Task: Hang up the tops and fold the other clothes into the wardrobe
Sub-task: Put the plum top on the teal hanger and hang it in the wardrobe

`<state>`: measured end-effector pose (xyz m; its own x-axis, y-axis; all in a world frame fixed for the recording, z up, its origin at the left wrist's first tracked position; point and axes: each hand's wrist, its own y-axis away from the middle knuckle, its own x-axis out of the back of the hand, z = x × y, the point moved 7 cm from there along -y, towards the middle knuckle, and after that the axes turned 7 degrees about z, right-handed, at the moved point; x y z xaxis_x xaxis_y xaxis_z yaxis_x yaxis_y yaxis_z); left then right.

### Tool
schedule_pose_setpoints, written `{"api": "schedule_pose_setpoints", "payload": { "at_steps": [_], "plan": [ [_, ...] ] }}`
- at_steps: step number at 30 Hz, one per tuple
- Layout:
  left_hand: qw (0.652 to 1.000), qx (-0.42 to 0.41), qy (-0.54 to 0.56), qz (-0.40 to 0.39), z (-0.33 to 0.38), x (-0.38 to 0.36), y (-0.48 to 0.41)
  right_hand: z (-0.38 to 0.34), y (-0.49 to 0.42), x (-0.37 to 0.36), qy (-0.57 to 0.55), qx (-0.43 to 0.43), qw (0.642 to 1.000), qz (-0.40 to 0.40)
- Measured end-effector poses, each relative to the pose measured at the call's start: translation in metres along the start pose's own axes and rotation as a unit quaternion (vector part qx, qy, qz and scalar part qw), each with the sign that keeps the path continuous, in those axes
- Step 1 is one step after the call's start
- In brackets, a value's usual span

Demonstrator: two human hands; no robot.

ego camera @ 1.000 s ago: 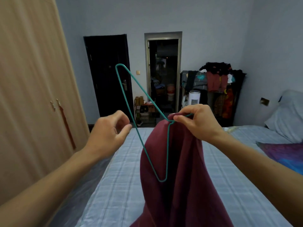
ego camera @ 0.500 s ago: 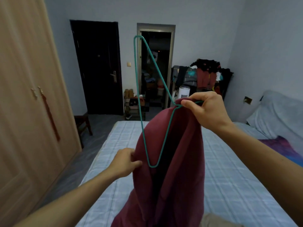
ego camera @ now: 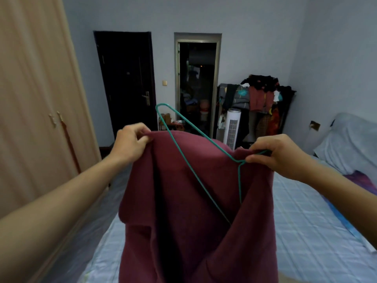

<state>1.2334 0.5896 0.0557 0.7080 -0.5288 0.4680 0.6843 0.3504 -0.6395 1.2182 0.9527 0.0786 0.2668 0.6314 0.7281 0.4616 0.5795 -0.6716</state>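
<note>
The left hand [ego camera: 130, 144] has risen from low on the maroon top [ego camera: 193, 201] and now pinches its upper left edge, spreading it. The green hanger [ego camera: 204, 135], upright before, leans left. Its lower corner is inside the top, and its hook points right, pinched with cloth by the fingers of the right hand [ego camera: 279, 154]. The top hangs over the bed [ego camera: 306, 231]. The wardrobe [ego camera: 30, 99] doors are closed.

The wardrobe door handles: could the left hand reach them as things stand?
Probably not straight away: the left hand pinches the maroon top, and the handles sit farther off to its left. Nothing blocks the way, though.
</note>
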Motion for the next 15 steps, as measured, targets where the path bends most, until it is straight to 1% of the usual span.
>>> {"api": "schedule_pose_setpoints", "payload": {
  "at_steps": [4,6,8,10,12,13,15],
  "plan": [
    [0.999,-0.029,0.027,0.019,0.024,0.026,-0.024,-0.010,0.001,-0.006,0.015,0.046,0.997,-0.060],
    [0.998,-0.035,0.045,0.018,0.035,0.036,-0.030,-0.016,-0.002,-0.006,0.033,0.065,0.996,-0.059],
    [0.998,-0.046,0.047,0.020,0.045,0.044,-0.035,-0.020,-0.007,-0.001,0.031,0.061,0.997,-0.036],
    [0.997,-0.062,0.031,0.022,0.052,0.048,-0.037,-0.022,-0.013,0.008,0.010,0.037,0.999,0.006],
    [0.997,-0.074,0.018,0.017,0.057,0.048,-0.035,-0.020,-0.019,0.017,-0.054,-0.016,0.997,0.051],
    [0.996,-0.082,0.003,0.016,0.059,0.046,-0.033,-0.019,-0.022,0.020,-0.091,-0.046,0.993,0.064],
    [0.996,-0.087,-0.019,0.015,0.059,0.044,-0.029,-0.016,-0.025,0.019,-0.157,-0.087,0.982,0.055]
  ]
}}
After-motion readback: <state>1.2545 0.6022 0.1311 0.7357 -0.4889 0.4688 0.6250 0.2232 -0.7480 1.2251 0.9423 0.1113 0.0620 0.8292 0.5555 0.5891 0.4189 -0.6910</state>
